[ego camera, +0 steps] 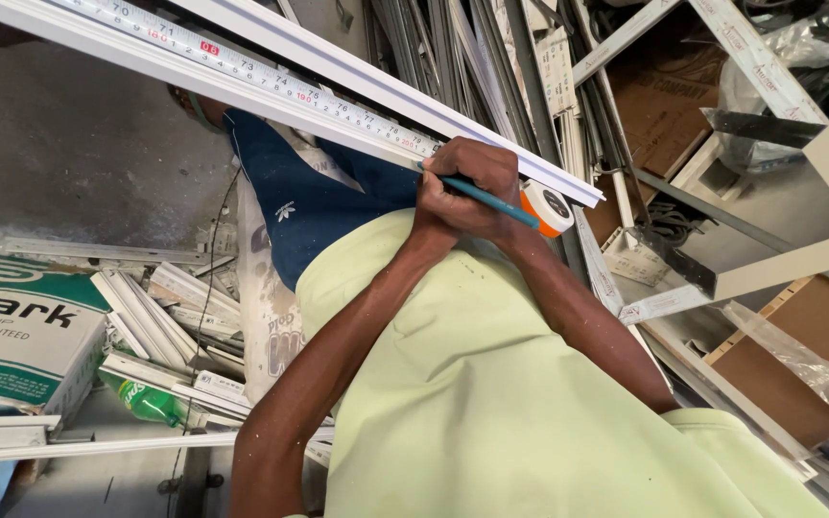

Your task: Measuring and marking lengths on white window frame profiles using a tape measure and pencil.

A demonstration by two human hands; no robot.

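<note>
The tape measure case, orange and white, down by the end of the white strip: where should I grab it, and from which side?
Grip the tape measure case across its flat faces, probably coming from the lower right, its exposed side. The two hands with the blue pencil crowd its left, and the white profile carrying the blade blocks the top.

Workshop interior, viewed downward. At 9 to 10 o'clock, bare grey concrete floor (pixel 79 163) in flat daylight. At 8 o'clock, a green-and-white carton (pixel 21 336) beside a heap of short white profile offcuts (pixel 170 321) and a green plastic bottle (pixel 146 401). At 12 o'clock, long grey metal strips (pixel 453 58) stacked together. At 2 to 4 o'clock, white frame sections (pixel 798 259) over brown cardboard (pixel 664 105).
</note>
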